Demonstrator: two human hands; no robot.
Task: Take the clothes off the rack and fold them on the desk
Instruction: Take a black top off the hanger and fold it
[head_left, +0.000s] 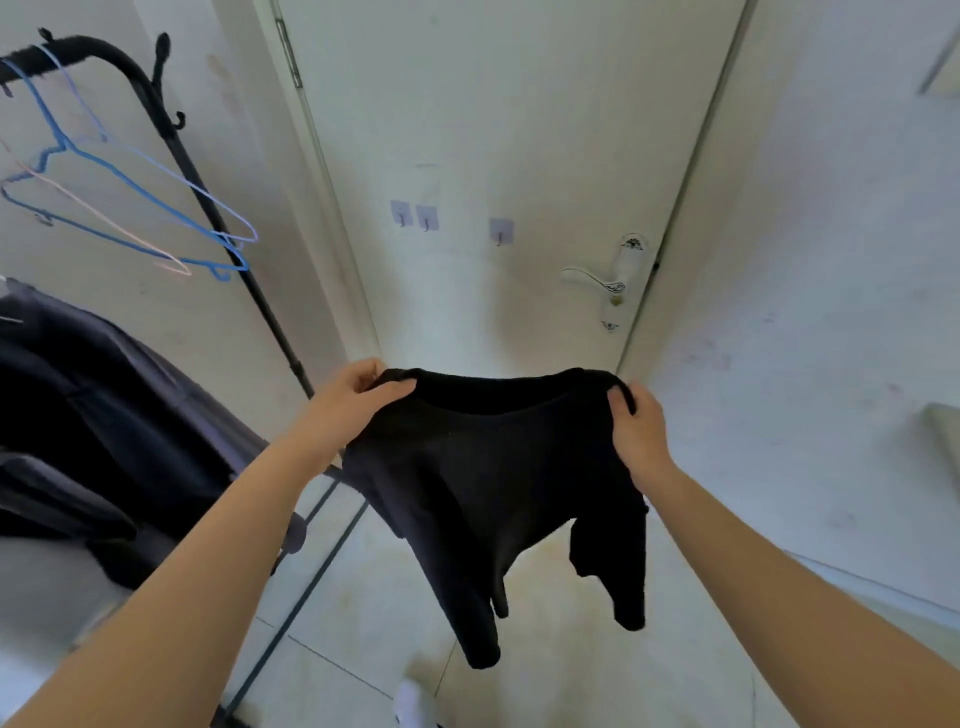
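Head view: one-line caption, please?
Left hand and right hand hold a black shirt by its shoulders before a white door, empty hangers on the rack alongside.

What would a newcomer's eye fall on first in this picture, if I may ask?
First comes the black top, held up mid-frame in front of a white door. The left hand grips one shoulder and the right hand grips the other. On the left stands a black rack with empty blue hangers, and dark clothes hang below them.
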